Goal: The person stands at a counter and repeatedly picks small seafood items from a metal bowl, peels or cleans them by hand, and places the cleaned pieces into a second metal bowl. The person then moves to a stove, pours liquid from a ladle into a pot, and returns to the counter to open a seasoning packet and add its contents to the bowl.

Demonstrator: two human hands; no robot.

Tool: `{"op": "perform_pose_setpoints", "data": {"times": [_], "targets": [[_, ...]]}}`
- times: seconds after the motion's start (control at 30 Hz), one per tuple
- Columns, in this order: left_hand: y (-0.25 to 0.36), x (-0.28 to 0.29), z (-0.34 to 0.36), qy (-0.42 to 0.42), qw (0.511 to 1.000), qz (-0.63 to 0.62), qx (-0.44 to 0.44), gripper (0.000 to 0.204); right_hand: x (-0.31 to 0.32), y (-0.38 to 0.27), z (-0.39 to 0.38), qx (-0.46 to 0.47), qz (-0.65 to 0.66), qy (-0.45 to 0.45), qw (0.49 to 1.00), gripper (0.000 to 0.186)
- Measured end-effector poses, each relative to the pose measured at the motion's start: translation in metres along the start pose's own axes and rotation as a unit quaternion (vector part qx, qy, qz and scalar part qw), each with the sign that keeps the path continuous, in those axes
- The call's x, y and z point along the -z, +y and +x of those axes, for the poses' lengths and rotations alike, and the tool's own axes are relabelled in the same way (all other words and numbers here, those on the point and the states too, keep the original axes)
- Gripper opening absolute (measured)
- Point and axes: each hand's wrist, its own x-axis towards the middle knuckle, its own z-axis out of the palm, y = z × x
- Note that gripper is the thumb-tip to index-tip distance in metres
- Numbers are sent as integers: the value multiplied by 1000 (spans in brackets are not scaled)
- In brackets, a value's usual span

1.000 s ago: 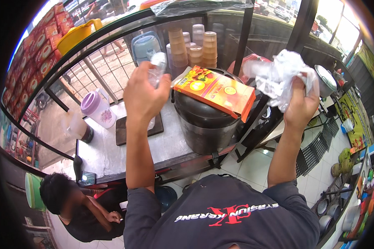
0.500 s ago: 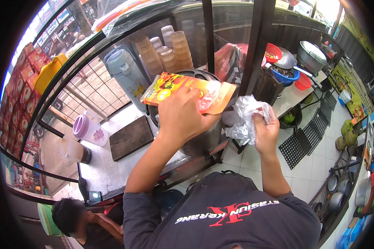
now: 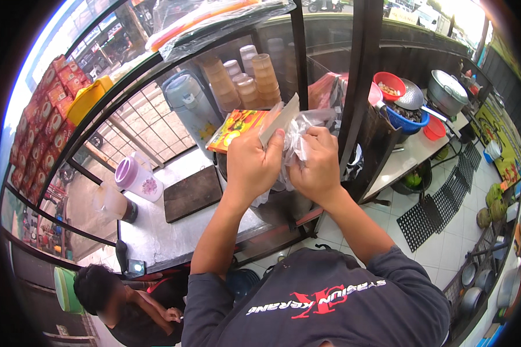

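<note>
My left hand [image 3: 252, 168] is closed around a flat, printed yellow, orange and red packet [image 3: 235, 126], its pale flap [image 3: 282, 120] standing up above my thumb. Beside it, my right hand [image 3: 319, 168] grips a crumpled clear plastic bag [image 3: 300, 133] in bent fingers. Both hands are close together, and the plastic bunches up between them against the packet. Under my hands stands a large metal pot [image 3: 281, 214], mostly hidden by them.
A dark board [image 3: 193, 194], a purple-lidded jug [image 3: 139, 178] and a blue flask [image 3: 191, 107] stand on the metal counter [image 3: 150, 237]. Cup stacks [image 3: 266, 81] rise behind. Bowls, including a blue basket [image 3: 408, 121], sit to the right. Another person [image 3: 133, 306] is at lower left.
My right hand has moved left with the plastic bag, up against my left hand. The packet has turned, and its flap now stands upright. My view has shifted slightly.
</note>
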Motion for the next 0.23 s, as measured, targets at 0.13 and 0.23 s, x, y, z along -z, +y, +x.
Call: {"op": "perform_pose_setpoints", "data": {"times": [0.13,0.23], "targets": [[5,-10,-6,-3,997,31,-76,33,-3,4,11,7,30,-162,986,38],[6,-4,-1,-7,997,39,-64,33,11,19,22,13,82,-315,945,38]]}}
